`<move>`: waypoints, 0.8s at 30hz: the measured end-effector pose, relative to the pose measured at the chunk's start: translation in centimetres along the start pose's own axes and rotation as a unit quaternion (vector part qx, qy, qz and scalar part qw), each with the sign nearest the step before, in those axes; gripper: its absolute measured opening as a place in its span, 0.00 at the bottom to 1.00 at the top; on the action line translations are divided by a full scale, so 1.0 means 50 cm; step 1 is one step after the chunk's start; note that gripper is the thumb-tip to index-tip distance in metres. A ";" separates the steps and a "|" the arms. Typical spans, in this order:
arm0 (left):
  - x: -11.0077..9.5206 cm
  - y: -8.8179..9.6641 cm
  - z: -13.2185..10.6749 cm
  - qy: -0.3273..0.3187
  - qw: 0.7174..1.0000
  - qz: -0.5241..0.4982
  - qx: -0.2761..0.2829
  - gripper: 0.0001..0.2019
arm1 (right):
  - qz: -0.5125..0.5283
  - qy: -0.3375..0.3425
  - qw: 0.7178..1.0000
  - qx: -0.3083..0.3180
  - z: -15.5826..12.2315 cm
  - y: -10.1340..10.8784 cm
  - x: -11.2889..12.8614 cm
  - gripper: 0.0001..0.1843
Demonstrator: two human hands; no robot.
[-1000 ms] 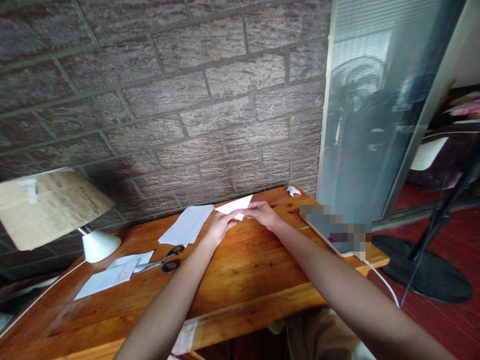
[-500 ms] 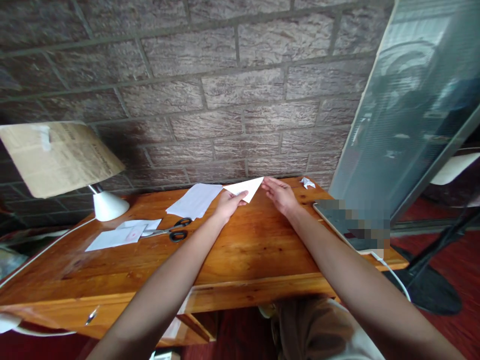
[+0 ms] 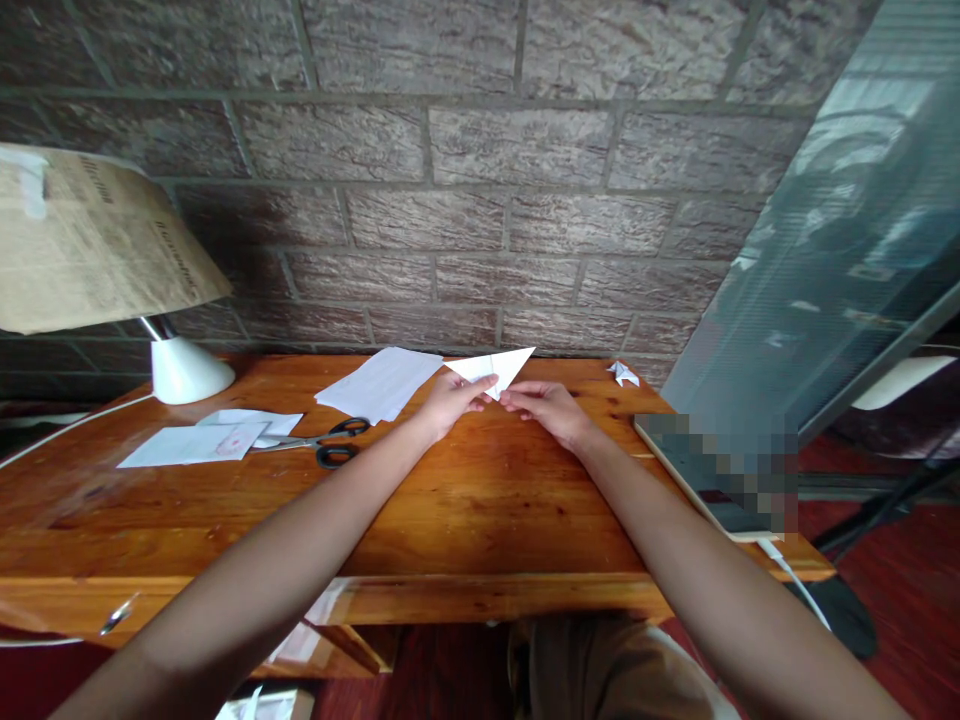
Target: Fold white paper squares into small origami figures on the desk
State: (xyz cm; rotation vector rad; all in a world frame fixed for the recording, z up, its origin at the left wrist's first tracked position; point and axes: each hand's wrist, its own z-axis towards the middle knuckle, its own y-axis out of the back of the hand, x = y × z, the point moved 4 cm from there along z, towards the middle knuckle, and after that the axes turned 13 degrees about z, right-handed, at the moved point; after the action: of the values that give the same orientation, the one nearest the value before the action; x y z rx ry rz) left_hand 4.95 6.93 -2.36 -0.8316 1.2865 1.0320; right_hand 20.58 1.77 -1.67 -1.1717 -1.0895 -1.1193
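Note:
A white sheet of paper, folded into a triangle with its point down, is held above the desk. My left hand pinches its left lower part, thumb on the near face. My right hand has its thumb and fingertips closed at the paper's lower point, on the right. A crease line runs down the paper's middle. Left of my left hand lies a stack of white paper, with black-handled scissors nearer to me.
Cut paper pieces lie by the scissor blades. A lamp stands at the left. A small folded paper figure rests at the back right of the wooden desk. Along the right edge lies a tablet with a white cable.
My right hand has moved from the paper's upper right corner down to its lower point. My left hand still holds the paper. The camera view has shifted slightly.

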 end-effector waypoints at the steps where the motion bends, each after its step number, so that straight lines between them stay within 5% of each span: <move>1: 0.000 -0.001 -0.001 -0.003 1.000 0.004 -0.001 0.20 | 0.000 0.001 1.000 0.002 -0.001 -0.001 0.002 0.16; 24: -0.008 -0.011 -0.009 -0.022 0.999 0.001 0.026 0.17 | -0.023 0.027 0.997 0.074 0.002 -0.026 -0.003 0.16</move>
State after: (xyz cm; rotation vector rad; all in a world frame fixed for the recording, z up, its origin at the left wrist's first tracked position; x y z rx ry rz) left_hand 5.34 6.28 -2.05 -0.7638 1.2722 1.0089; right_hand 19.26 1.83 -1.66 -0.9998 -1.1434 -1.0799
